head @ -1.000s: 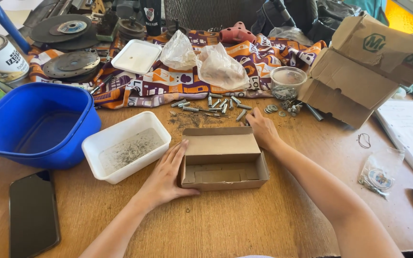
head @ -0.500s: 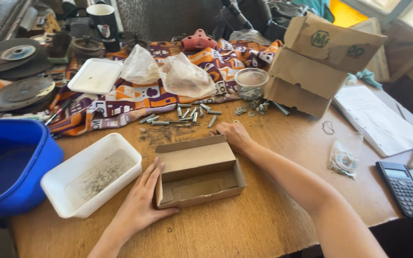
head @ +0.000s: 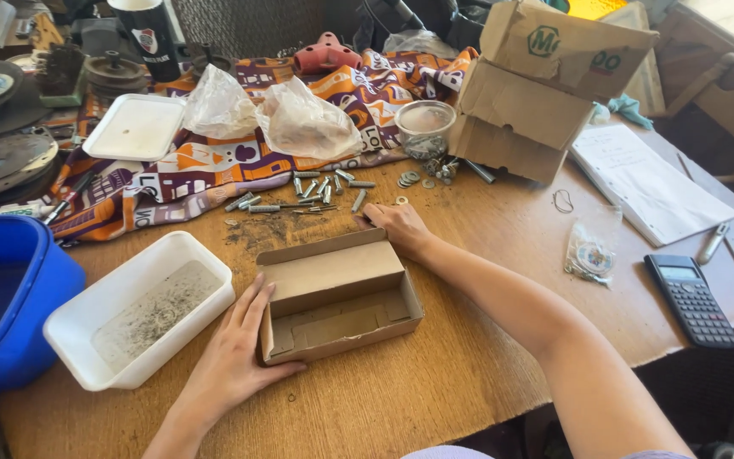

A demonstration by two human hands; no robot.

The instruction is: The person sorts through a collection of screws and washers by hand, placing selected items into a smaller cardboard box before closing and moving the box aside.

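An open, shallow brown cardboard box (head: 337,293) sits in the middle of the worn wooden table (head: 469,357). The person's left hand (head: 235,361) lies flat with fingers spread against the box's near left corner, holding nothing. The right hand (head: 397,225) rests loosely curled on the table just behind the box, beside a scatter of grey metal bolts (head: 320,191). A white rectangular plastic tub (head: 142,306) stands just left.

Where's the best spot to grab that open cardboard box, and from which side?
Take the cardboard box across its short ends, from above. It lies flat and open-topped, the left hand already braces its near left corner, and the right hand sits at its far edge.
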